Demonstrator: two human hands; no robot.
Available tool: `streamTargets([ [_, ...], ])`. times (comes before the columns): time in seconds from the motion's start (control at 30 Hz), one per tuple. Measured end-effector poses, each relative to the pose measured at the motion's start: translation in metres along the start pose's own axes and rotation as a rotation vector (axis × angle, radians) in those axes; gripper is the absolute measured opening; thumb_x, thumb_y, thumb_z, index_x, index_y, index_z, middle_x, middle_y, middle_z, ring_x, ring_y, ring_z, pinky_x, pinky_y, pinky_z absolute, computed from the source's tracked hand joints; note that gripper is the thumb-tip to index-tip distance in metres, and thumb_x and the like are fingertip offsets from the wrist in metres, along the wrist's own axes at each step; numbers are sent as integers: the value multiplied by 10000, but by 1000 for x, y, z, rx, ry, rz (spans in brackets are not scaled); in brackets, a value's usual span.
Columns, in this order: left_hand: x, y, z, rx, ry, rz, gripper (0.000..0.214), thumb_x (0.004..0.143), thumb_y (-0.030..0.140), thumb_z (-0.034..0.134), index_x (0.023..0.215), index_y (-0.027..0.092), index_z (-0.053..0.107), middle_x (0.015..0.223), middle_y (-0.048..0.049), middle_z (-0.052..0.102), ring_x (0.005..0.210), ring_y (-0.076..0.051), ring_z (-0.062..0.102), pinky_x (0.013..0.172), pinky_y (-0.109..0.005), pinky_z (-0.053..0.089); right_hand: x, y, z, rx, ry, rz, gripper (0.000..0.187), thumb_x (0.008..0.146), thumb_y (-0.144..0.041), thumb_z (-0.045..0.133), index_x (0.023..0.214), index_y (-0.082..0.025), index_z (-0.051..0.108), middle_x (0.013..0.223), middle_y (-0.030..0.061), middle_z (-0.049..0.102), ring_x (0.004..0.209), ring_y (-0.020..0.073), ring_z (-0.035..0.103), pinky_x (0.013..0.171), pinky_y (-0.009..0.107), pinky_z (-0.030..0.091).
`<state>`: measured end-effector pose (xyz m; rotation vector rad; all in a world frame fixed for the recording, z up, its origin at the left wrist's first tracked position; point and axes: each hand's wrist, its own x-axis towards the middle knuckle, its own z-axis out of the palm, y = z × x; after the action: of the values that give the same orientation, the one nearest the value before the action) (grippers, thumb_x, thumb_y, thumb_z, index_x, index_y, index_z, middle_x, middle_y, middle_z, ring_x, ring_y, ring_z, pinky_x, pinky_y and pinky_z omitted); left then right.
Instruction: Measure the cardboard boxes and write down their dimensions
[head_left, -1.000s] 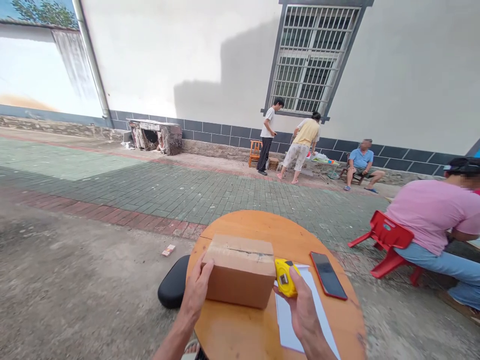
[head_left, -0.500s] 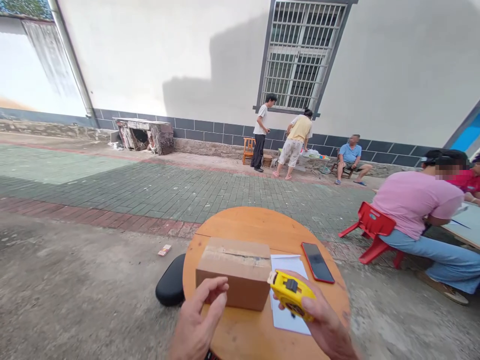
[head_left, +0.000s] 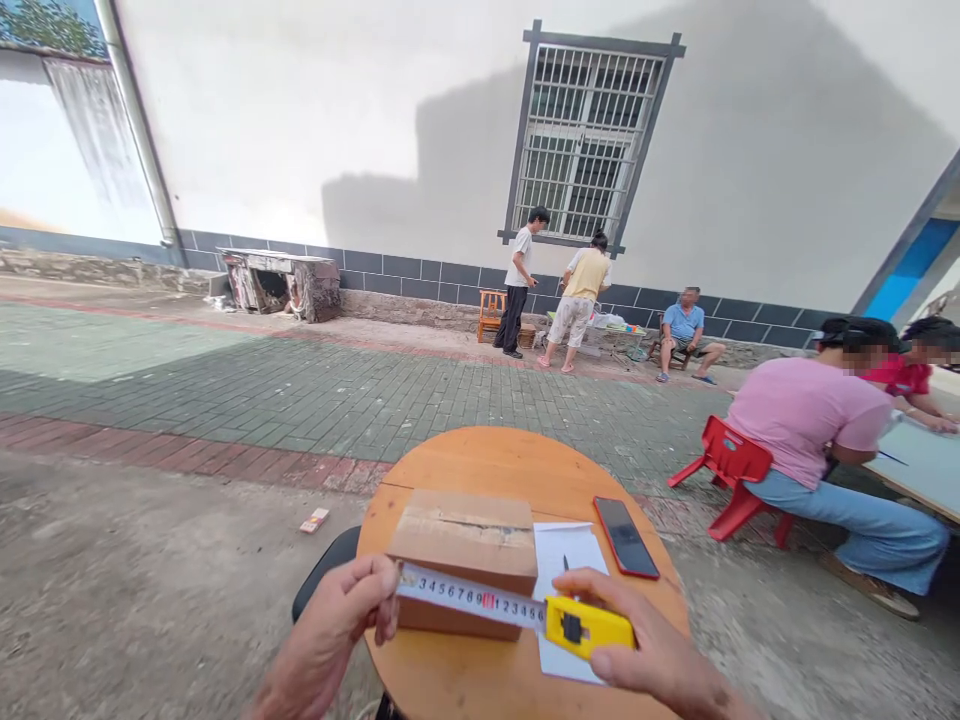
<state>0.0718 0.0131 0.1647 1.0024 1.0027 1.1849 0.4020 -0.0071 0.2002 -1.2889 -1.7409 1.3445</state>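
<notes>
A yellow tape measure [head_left: 589, 626] is gripped in my right hand [head_left: 649, 640], thumb below and fingers over the top. Its white blade [head_left: 469, 597] is drawn out to the left, with printed numbers facing me. My left hand [head_left: 349, 610] pinches the blade's end. Behind the blade, a brown cardboard box [head_left: 461, 540] with tape along its top sits on the round wooden table [head_left: 517, 455]. The blade runs across the box's near face; whether it touches the box I cannot tell. White paper [head_left: 566, 560] with a pen [head_left: 565, 565] on it lies right of the box.
A phone with a red edge [head_left: 626, 537] lies on the table's right side. Left of the table is a black rounded seat [head_left: 324, 575]. One person in pink [head_left: 810, 400] sits on a red chair [head_left: 735, 465] at the right. Other people are near the far wall.
My left hand has closed on the blade's end and moved left. The blade is now pulled out of the tape measure. The view has shifted slightly.
</notes>
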Motion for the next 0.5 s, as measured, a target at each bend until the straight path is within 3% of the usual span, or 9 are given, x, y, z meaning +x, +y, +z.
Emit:
streamTargets([
  [0.1, 20, 24, -32, 114, 100, 30, 437, 640, 575, 697, 563, 202, 481, 536, 29, 493, 521, -121, 441, 504, -251, 367, 3, 7, -24, -21, 124, 28, 591, 632, -574, 709, 1132, -262, 659, 1021, 39, 685, 863, 254, 621, 731, 311, 475],
  [0.2, 39, 36, -50, 256, 95, 17, 423, 663, 577, 641, 577, 196, 478, 534, 31, 497, 498, -111, 446, 504, -247, 368, 10, 8, -42, -130, 208, 16, 544, 648, -585, 715, 1086, -264, 686, 955, 36, 708, 853, 264, 623, 711, 314, 475],
  [0.37, 75, 46, -55, 372, 72, -13, 378, 643, 542, 621, 634, 176, 526, 562, 23, 535, 486, -98, 461, 486, -232, 337, 37, 1, -60, -114, 379, 30, 541, 629, -562, 742, 1060, -237, 713, 948, 69, 741, 856, 286, 639, 707, 346, 490],
  [0.5, 103, 45, -54, 460, 71, -55, 355, 640, 507, 636, 637, 165, 541, 534, 42, 506, 454, -83, 423, 452, -224, 281, 63, -5, -67, -78, 431, 0, 500, 612, -584, 721, 940, -206, 718, 859, 74, 753, 793, 278, 651, 706, 356, 484],
])
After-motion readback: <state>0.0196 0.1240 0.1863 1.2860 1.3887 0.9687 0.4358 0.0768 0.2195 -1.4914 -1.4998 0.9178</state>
